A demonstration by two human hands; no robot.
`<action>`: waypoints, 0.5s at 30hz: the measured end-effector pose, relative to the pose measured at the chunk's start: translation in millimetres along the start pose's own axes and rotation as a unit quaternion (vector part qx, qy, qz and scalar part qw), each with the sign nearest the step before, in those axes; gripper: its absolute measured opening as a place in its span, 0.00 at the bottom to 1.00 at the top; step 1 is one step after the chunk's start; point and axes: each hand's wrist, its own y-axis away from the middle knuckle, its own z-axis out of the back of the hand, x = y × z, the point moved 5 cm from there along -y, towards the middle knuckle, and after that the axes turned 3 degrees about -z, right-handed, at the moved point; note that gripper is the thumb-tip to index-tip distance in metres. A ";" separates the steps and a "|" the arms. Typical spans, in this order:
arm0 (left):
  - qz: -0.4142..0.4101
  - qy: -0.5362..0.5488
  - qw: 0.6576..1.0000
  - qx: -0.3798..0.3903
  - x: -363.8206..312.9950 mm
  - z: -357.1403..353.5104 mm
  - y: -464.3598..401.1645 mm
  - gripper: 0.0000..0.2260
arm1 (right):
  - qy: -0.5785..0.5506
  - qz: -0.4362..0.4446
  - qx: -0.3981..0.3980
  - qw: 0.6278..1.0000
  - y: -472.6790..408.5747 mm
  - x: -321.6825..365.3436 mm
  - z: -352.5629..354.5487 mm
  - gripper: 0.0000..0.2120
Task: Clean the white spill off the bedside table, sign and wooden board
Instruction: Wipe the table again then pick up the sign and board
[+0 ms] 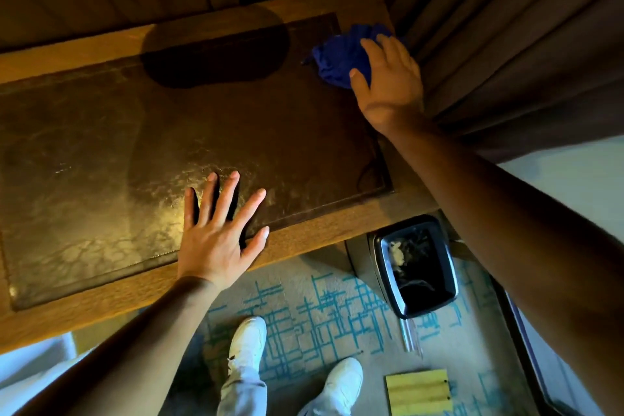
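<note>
Bedside table lies under both hands: left hand flat and open, right hand clutching a blue cloth against the curtain, which may snag.

**Cloth at the far right corner, left hand flat on the table**

My right hand presses the crumpled blue cloth onto the bedside table by the curtain. My left hand lies flat, fingers spread, at the near edge. Below, a black bin and a wooden board sit on the patterned carpet beside my white shoes.
</note>
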 end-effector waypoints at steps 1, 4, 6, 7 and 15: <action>0.004 0.007 1.000 0.000 0.7 -0.1 -0.8 0.28 | -0.025 0.010 -0.049 0.998 18.8 -0.2 12.3 0.24; 0.003 0.037 0.999 -0.023 -4.7 5.6 2.4 0.26 | -0.110 0.000 -0.142 0.984 104.0 -24.2 49.3 0.17; -0.017 0.067 0.997 -0.040 -17.3 15.2 4.5 0.23 | -0.148 -0.058 -0.132 0.978 169.8 -49.5 58.0 0.14; -0.050 0.079 0.995 -0.046 -32.8 18.4 8.7 0.22 | -0.165 -0.092 -0.132 0.973 208.0 -64.0 59.5 0.13; -0.368 0.242 0.897 0.040 -245.2 -36.1 97.3 0.10 | -0.182 -0.451 -0.173 0.857 569.8 -192.4 -6.5 0.06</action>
